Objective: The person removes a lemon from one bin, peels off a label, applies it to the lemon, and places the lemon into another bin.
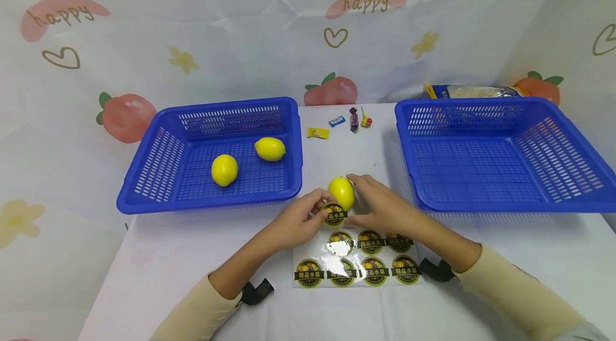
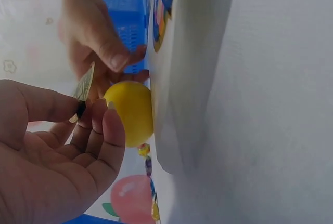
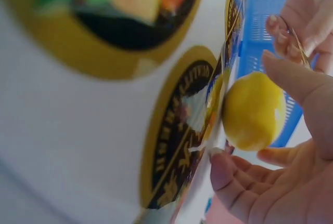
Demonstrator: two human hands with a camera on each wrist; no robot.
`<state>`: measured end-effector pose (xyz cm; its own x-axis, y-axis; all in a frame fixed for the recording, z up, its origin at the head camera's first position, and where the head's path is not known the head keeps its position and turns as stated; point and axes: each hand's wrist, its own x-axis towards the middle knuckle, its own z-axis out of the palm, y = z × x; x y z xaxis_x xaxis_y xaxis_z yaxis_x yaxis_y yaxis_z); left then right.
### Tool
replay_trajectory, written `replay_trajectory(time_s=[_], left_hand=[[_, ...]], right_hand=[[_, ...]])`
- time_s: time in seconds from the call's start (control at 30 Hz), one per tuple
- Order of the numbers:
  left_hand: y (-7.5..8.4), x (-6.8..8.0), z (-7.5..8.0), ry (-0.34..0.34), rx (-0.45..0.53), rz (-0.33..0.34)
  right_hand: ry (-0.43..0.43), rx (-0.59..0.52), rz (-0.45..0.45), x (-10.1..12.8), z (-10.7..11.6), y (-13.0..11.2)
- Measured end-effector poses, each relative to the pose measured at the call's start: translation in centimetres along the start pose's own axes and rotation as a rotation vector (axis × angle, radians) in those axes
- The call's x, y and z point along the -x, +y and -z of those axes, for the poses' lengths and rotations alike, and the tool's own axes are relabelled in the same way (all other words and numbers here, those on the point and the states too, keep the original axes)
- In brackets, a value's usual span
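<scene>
Between thumb and forefinger my left hand pinches a round black-and-gold sticker; in the left wrist view this sticker is seen almost edge-on. Just beyond it a yellow lemon rests on the table, at the back edge of a sheet of matching stickers. My right hand is spread around the lemon's right side, fingertips by its far end. In the right wrist view, the thumb stands apart from the lemon; whether the other fingers touch it I cannot tell.
A blue basket at the left holds two lemons. At the right stands another blue basket, with a packet behind it. Several small wrapped candies lie between the baskets, near the patterned backdrop.
</scene>
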<state>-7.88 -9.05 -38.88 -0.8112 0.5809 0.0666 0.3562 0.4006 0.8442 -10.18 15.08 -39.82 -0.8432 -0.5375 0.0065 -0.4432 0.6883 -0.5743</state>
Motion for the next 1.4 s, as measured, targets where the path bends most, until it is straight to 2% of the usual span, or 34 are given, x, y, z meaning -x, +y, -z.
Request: replay_trajectory(time_s=[0.2,0.47,0.7,0.9,1.4], left_hand=[[-0.4,-0.7,0.1,0.014,0.059,0.031],[-0.4,-1.3,0.0,0.032,0.12,0.061],[-0.3,-1.8,-0.4,0.056,0.147,0.106],[-0.5,-2.3,-0.6,0.052,0.203,0.115],[-0.8,-3.2,-0.8,0.02,0.255,0.153]], right_hand=[[0.004,-0.039,0.034,-1.3,-0.4,0.2],[0.009,-0.05,0.052,-1.9,-0.5,0.2],[-0.027,-0.067,0.097,-1.6,-0.3,0.4],[-0.069,-0.073,0.084,-1.1,-0.2,0.3],[-0.078,-0.072,0.103,-0.6,0.0,0.5]])
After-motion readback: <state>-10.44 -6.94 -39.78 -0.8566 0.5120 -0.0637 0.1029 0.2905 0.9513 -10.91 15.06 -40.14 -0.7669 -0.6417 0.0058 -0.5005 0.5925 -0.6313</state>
